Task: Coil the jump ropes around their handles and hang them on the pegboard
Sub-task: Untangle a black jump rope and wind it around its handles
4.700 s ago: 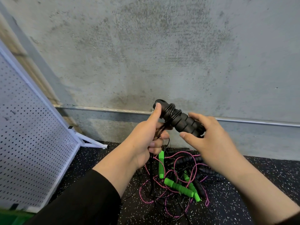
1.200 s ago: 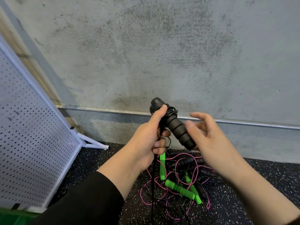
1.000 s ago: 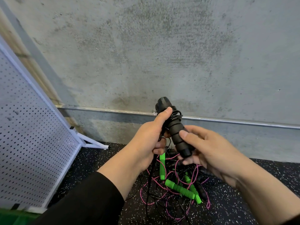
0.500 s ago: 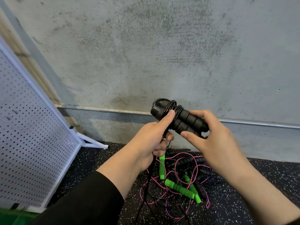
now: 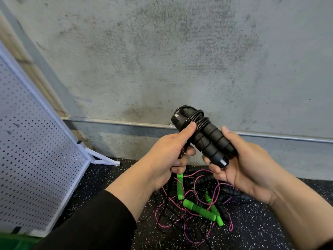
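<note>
- The right hand (image 5: pixel 246 166) clasps the lower ends of the two black handles (image 5: pixel 207 138), held side by side above the floor in front of the concrete wall (image 5: pixel 180 51); if that clasp loosens, the pair could splay apart and the wraps would go slack.
- The left hand (image 5: pixel 165 156) has its thumb pressed on the few turns of black cord (image 5: pixel 196 118) near the handles' upper ends, its other fingers curled round the loose cord hanging below. Lifting the thumb before the next turn is tight would likely let the coil spring open.
- The hanging cord drops into the tangle of pink rope (image 5: pixel 189 195), green handles (image 5: pixel 198 210) and other black cords on the floor (image 5: pixel 252 222). Whether it is snagged there is hard to tell, but a snag would drag the pile up or jerk the coil.
- Turns bunched at one end may slide off the tip.
- The pegboard (image 5: pixel 36 159) leans at the left, well apart from the hands; no hook shows on it, so hanging could prove awkward.
</note>
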`<state>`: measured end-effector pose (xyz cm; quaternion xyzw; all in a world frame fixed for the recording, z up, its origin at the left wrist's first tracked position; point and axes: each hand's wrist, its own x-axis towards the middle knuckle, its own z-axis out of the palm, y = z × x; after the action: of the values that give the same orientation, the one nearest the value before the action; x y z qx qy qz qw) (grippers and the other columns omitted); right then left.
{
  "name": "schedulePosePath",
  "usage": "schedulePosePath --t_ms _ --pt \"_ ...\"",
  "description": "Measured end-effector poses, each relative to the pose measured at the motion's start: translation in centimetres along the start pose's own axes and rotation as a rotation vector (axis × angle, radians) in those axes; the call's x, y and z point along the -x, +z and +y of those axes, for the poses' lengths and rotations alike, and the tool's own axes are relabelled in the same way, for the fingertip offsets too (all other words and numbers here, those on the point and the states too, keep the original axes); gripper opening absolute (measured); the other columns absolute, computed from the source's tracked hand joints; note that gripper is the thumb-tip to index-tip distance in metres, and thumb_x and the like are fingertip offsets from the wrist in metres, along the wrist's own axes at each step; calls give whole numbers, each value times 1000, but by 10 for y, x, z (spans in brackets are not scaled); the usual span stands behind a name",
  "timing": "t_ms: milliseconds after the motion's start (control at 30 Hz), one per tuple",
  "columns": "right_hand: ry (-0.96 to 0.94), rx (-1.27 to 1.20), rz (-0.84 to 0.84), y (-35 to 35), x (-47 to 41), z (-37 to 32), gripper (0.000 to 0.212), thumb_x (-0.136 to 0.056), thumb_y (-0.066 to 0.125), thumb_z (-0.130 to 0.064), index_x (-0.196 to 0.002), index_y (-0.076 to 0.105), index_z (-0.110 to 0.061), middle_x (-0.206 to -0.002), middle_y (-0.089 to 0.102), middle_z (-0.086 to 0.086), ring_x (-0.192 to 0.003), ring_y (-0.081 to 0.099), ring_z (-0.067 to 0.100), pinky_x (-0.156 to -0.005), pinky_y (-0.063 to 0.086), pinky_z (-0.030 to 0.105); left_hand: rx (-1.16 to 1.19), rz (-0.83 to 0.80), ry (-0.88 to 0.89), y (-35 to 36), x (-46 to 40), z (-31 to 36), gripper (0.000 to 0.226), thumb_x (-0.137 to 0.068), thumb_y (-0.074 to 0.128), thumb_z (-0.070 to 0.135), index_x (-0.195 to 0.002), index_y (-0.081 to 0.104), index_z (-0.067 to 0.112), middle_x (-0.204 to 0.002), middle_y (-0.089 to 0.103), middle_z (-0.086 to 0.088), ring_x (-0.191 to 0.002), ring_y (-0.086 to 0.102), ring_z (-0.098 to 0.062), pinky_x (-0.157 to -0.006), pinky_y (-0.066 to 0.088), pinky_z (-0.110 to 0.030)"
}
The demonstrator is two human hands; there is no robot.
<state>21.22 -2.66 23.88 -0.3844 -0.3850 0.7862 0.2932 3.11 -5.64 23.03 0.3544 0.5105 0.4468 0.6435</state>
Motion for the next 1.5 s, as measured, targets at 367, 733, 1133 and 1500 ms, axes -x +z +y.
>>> schedulePosePath --t_ms 367,733,1133,1500 --pt "-317 373 309 0 -9 5 30 -104 46 -42 -101 69 -23 -81 59 12 -58 51 17 -53 47 34 5 -29 -164 1 -2 0 94 -87 31 85 -129 60 6 -63 45 4 -45 16 -8 -40 12 -22" --pt "-579 1015 422 0 -13 17 28 -97 53 -45 -123 61 -48 -102 62 -16 -97 55 -7 -76 37 6 109 -76 -206 -5 -4 -2 97 -83 30 90 -123 59 6 -71 54 0 -39 17 -6 -34 17 -20" --pt "-726 1273 474 -3 -13 24 49 -83 80 -31 -129 64 -40 -109 40 -10 -110 42 10 -94 32 24 120 -35 -201 -4 -5 -4 92 -80 31 92 -109 70 14 -71 56 -1 -39 14 -8 -35 14 -19" --pt "-781 1407 442 0 -12 23 52 -80 82 -31 -127 62 -40 -115 38 -7 -113 42 17 -89 36 30 187 15 -211 -2 -3 -3 88 -76 39 94 -113 69 19 -68 52 2 -42 14 -7 -35 14 -20"
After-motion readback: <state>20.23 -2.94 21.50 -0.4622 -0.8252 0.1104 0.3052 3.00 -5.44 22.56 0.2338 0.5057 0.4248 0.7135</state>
